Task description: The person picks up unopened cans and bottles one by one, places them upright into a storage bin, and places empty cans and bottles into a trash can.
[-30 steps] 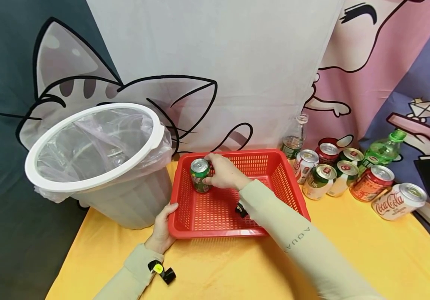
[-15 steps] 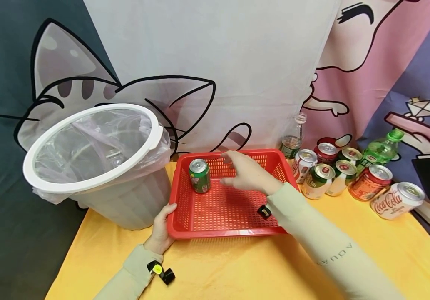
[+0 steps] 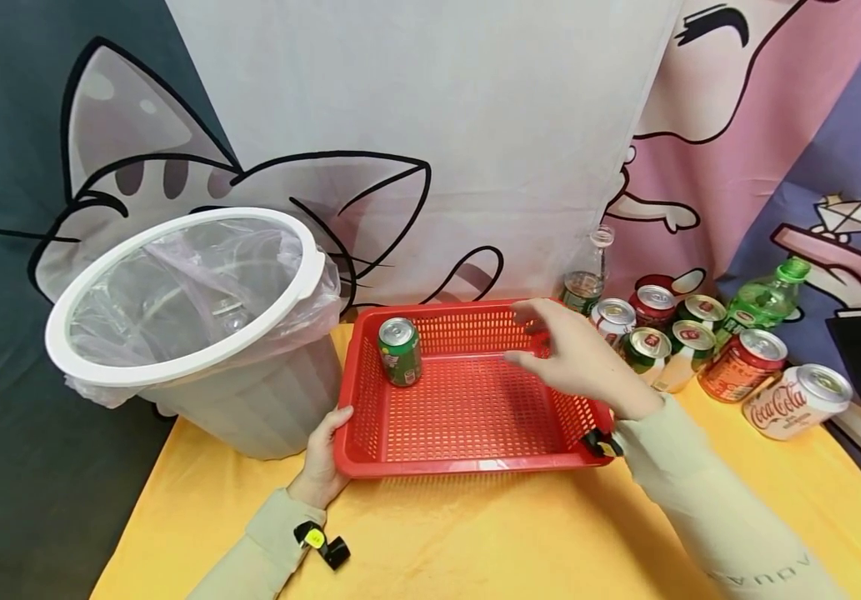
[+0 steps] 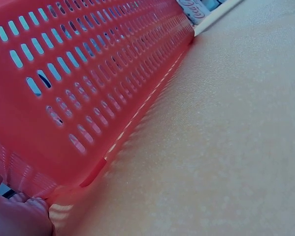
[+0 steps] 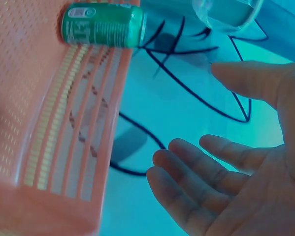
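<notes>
A green drink can (image 3: 400,358) stands upright in the back left corner of the red plastic basket (image 3: 468,417). My left hand (image 3: 321,458) grips the basket's front left corner, its thumb over the rim; in the left wrist view only part of that hand (image 4: 19,214) shows beside the basket wall. Above the basket's right side hovers my right hand (image 3: 576,354), fingers spread and loosely bent, with nothing in it. The right wrist view shows the same hand (image 5: 236,182) with its palm bare, well apart from the can.
Left of the basket stands a grey bin (image 3: 265,400) lined with a clear bag. Several cans, including a red one (image 3: 745,365) and a white Coca-Cola can (image 3: 798,402), stand at the right with a green bottle (image 3: 763,296). A clear bottle (image 3: 586,275) is behind them.
My right hand has let go of the green can and moved right across the basket. The can stays in the corner, and my left hand keeps its grip on the basket.
</notes>
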`<state>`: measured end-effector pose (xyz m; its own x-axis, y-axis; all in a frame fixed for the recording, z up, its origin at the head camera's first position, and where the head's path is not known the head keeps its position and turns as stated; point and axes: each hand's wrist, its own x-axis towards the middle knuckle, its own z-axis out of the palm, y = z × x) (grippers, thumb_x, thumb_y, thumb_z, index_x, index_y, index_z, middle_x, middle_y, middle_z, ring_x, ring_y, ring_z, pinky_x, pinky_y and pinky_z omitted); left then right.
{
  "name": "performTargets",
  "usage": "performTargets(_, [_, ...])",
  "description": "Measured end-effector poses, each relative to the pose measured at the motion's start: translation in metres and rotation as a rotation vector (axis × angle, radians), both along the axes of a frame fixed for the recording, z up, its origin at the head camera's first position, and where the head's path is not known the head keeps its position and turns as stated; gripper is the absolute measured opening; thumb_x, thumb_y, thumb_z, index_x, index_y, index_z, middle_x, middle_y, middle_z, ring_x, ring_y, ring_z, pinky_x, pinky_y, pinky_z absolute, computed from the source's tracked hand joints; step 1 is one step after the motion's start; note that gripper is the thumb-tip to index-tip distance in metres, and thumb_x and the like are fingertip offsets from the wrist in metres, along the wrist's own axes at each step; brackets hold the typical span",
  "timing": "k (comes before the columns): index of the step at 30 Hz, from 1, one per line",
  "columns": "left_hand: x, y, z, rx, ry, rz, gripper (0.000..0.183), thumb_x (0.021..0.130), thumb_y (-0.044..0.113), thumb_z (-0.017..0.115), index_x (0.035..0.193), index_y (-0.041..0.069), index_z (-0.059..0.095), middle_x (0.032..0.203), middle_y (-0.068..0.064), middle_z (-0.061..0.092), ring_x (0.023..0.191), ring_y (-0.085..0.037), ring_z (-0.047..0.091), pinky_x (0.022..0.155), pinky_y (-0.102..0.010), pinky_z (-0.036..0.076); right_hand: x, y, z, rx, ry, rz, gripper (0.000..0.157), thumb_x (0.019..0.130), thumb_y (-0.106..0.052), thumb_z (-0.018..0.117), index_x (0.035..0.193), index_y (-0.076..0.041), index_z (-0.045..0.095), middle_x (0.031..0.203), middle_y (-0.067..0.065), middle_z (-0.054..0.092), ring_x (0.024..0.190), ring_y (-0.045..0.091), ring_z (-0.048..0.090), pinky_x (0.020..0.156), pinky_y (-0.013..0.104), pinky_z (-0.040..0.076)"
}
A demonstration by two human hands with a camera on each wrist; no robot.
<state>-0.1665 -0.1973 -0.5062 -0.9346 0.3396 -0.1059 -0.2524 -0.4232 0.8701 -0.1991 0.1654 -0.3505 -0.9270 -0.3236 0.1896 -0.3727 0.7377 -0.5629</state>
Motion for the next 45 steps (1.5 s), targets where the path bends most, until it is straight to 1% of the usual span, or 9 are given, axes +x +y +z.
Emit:
performTargets(10, [0.004,-0.002,0.002,0.016,0.000,-0.004,0.049,0.106,0.032,0.037,0.151,0.018,0.025,0.138,-0.001,0.056,0.121,-0.019,0.058,0.102,-0.037,0.054,0.036,0.067,-0.012,-0.010,0.219,-0.161,0.056,0.088,-0.024,0.082,0.137,-0.008,0.060,0.121,0.014,0.071,0.095,0.028,0.072,0.082,0.041,0.055])
performTargets(17, [0.004,-0.004,0.003,0.013,0.005,0.000,0.049,0.106,0.033,0.038,0.151,0.018,0.026,0.137,-0.002,0.056,0.120,-0.019,0.059,0.101,-0.036,0.054,0.060,0.118,-0.027,-0.053,0.252,-0.315,0.055,0.085,-0.019,0.085,0.135,-0.009,0.064,0.119,0.017,0.071,0.094,-0.016,0.053,0.079,0.003,0.041])
performTargets(24, [0.005,-0.004,0.002,0.008,-0.007,0.011,0.047,0.106,0.033,0.037,0.150,0.019,0.027,0.137,-0.002,0.055,0.121,-0.019,0.058,0.101,-0.036,0.054,0.083,0.162,-0.041,-0.036,0.310,-0.473,0.055,0.082,-0.011,0.085,0.132,0.000,0.064,0.111,0.020,0.067,0.086,-0.030,0.040,0.074,0.000,0.035])
performTargets(26, [0.005,-0.004,0.002,0.006,-0.008,0.014,0.048,0.106,0.033,0.037,0.150,0.019,0.027,0.137,-0.002,0.056,0.121,-0.019,0.058,0.101,-0.037,0.054,0.088,0.174,-0.045,-0.001,0.317,-0.548,0.055,0.082,-0.013,0.084,0.130,0.001,0.064,0.113,0.022,0.065,0.090,-0.027,0.035,0.075,0.007,0.032])
performTargets(32, [0.007,-0.005,0.002,0.023,-0.004,0.000,0.050,0.106,0.034,0.038,0.152,0.018,0.025,0.138,-0.002,0.055,0.122,-0.020,0.058,0.102,-0.038,0.053,0.100,0.204,-0.063,0.010,0.328,-0.757,0.055,0.083,-0.013,0.077,0.132,0.006,0.061,0.128,0.029,0.056,0.112,0.014,0.049,0.081,0.016,0.023])
performTargets(37, [0.005,-0.003,0.002,0.037,-0.004,-0.020,0.053,0.106,0.035,0.039,0.153,0.018,0.023,0.141,-0.003,0.052,0.124,-0.020,0.057,0.105,-0.039,0.053,0.103,0.224,-0.083,-0.196,0.369,-0.816,0.060,0.085,-0.003,0.071,0.141,0.005,0.053,0.113,-0.019,0.048,0.100,-0.020,0.034,0.086,0.004,0.026])
performTargets(39, [0.003,-0.002,0.001,0.041,0.000,-0.025,0.054,0.106,0.036,0.040,0.154,0.018,0.022,0.142,-0.004,0.051,0.124,-0.020,0.056,0.105,-0.039,0.052,0.104,0.230,-0.090,-0.265,0.359,-0.851,0.066,0.087,-0.007,0.071,0.148,0.000,0.047,0.119,-0.029,0.037,0.106,-0.014,0.045,0.094,0.006,0.034])
performTargets(42, [0.001,0.000,0.001,0.047,0.011,-0.028,0.055,0.106,0.035,0.040,0.155,0.017,0.021,0.142,-0.004,0.051,0.124,-0.020,0.056,0.104,-0.039,0.053,0.106,0.237,-0.097,-0.289,0.288,-0.924,0.075,0.091,-0.018,0.070,0.157,-0.007,0.037,0.142,-0.003,0.049,0.137,0.012,0.047,0.117,0.020,0.028])
performTargets(45, [-0.001,0.002,0.001,0.047,0.019,-0.028,0.053,0.106,0.034,0.038,0.154,0.018,0.022,0.141,-0.004,0.052,0.124,-0.020,0.056,0.104,-0.038,0.053,0.104,0.245,-0.103,-0.332,0.176,-0.981,0.083,0.092,-0.022,0.068,0.162,-0.010,0.026,0.161,0.015,0.033,0.153,0.022,0.030,0.125,0.023,0.020])
